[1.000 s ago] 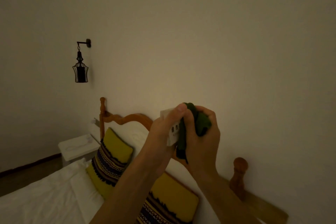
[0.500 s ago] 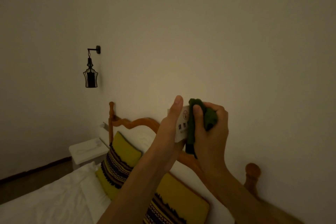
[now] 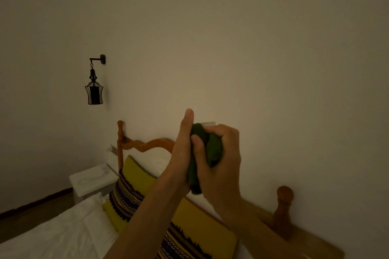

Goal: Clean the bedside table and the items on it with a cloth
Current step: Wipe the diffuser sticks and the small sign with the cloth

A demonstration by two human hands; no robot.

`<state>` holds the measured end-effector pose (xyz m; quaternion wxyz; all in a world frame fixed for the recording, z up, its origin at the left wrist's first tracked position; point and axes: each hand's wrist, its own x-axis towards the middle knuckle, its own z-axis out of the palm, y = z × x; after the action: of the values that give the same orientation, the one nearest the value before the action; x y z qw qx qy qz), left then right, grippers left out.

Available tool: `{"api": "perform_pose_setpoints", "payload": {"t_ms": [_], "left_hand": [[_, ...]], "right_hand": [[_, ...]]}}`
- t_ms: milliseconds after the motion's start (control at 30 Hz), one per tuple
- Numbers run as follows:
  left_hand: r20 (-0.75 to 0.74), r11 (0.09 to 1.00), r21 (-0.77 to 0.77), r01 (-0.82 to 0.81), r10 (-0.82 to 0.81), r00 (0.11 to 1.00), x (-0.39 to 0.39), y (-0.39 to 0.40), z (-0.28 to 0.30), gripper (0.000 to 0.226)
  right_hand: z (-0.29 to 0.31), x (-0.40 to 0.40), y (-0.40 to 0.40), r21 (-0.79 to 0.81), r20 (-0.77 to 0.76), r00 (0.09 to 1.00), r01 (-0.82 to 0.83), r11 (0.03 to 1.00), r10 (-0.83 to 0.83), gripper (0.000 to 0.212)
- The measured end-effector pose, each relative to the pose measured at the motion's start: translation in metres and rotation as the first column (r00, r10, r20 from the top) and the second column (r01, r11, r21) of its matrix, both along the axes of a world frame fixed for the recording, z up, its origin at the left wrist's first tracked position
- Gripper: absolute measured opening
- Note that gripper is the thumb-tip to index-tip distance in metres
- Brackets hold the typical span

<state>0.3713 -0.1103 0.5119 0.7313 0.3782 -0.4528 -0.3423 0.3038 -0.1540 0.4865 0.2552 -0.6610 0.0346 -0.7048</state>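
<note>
Both hands are raised in front of the plain pale wall (image 3: 263,48), above the carved orange-brown wooden headboard (image 3: 151,143), so the work is done in mid-air with nothing beneath it.

The left hand (image 3: 181,153) stands edge-on with fingers straight and the thumb pointing up. It appears to press flat against a small white flat item (image 3: 209,123), of which only a thin top edge shows; whether any finger curls round it is hidden. Held that way, the item probably gets a firm backing to be rubbed against.

The right hand (image 3: 219,164) has its grip closed tight round a bunched dark green cloth (image 3: 210,149). The wad is pushed against the item's face, and a tail of cloth hangs below the palm. Bunching it likely gives a firm pad for wiping a small surface.

The white bedside bench (image 3: 92,181) stands well apart, at the far side of the bed (image 3: 52,235), just beside the left post of the headboard. On its top, near the headboard-side edge, lies something pale that I cannot make out. The yellow cushion with dark patterned bands (image 3: 134,185) leans on the headboard below the hands, and a black cage-shaped wall lantern (image 3: 94,90) hangs above the bench.

My guess is that one item is being wiped now, while the bench itself waits.
</note>
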Motion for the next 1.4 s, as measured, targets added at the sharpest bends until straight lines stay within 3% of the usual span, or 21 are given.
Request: {"api": "perform_pose_setpoints", "payload": {"t_ms": [267, 400, 500, 600, 700, 833, 933, 1100, 1167, 1233, 1300, 1400], "left_hand": [[-0.050, 0.998, -0.016, -0.055, 0.054, 0.997, 0.003, -0.009, -0.003, 0.067], [-0.215, 0.998, -0.040, -0.050, 0.040, 0.976, 0.002, -0.013, -0.005, 0.060], [-0.394, 0.997, -0.030, 0.066, -0.073, 0.916, -0.001, -0.010, -0.013, 0.064], [-0.449, 0.981, -0.036, 0.190, -0.185, 0.874, -0.009, -0.005, -0.028, 0.057], [-0.454, 0.986, -0.002, 0.167, -0.150, 0.879, -0.005, 0.003, -0.028, 0.050], [-0.470, 0.997, -0.031, 0.076, -0.082, 0.879, 0.006, 0.018, -0.017, 0.043], [-0.395, 0.999, -0.010, 0.038, -0.039, 0.918, 0.006, 0.020, -0.015, 0.042], [-0.344, 0.999, -0.030, 0.039, -0.047, 0.938, 0.005, 0.022, -0.012, 0.055], [-0.280, 0.998, -0.030, 0.049, -0.056, 0.958, 0.009, 0.024, -0.019, 0.042], [-0.175, 0.999, -0.008, 0.053, -0.054, 0.983, 0.012, 0.030, -0.027, 0.024], [-0.027, 0.999, 0.052, 0.016, -0.014, 1.000, 0.014, 0.038, -0.035, 0.057], [0.340, 0.994, 0.095, -0.051, 0.016, 0.940, 0.012, 0.046, -0.045, 0.087]], "right_hand": [[0.003, 0.005, -0.031, 0.237, -0.048, 0.995, 0.092, 0.967, -0.083, 0.018], [-0.011, 0.006, -0.014, 0.047, 0.006, 0.991, 0.137, 0.990, -0.137, 0.022], [-0.013, 0.005, -0.009, -0.152, 0.015, 0.981, 0.194, 0.969, -0.194, 0.028], [-0.008, 0.005, -0.013, -0.247, 0.077, 0.961, 0.277, 0.929, -0.266, 0.022], [-0.011, 0.006, -0.027, -0.329, 0.097, 0.942, 0.334, 0.883, -0.320, 0.023], [-0.017, 0.003, -0.051, -0.169, 0.047, 0.949, 0.315, 0.934, -0.312, 0.031], [-0.017, 0.010, -0.045, -0.096, 0.086, 0.959, 0.279, 0.955, -0.271, 0.026], [-0.011, 0.018, -0.024, -0.119, 0.137, 0.951, 0.293, 0.949, -0.276, 0.018], [-0.012, 0.015, -0.026, -0.082, 0.099, 0.969, 0.236, 0.968, -0.228, 0.018], [-0.011, 0.011, -0.029, 0.091, 0.026, 0.988, 0.149, 0.985, -0.152, 0.011], [-0.009, 0.006, -0.036, 0.285, -0.075, 0.995, 0.088, 0.954, -0.069, 0.006], [-0.003, -0.001, -0.045, 0.273, -0.176, 0.984, 0.059, 0.960, -0.010, 0.003]]}}
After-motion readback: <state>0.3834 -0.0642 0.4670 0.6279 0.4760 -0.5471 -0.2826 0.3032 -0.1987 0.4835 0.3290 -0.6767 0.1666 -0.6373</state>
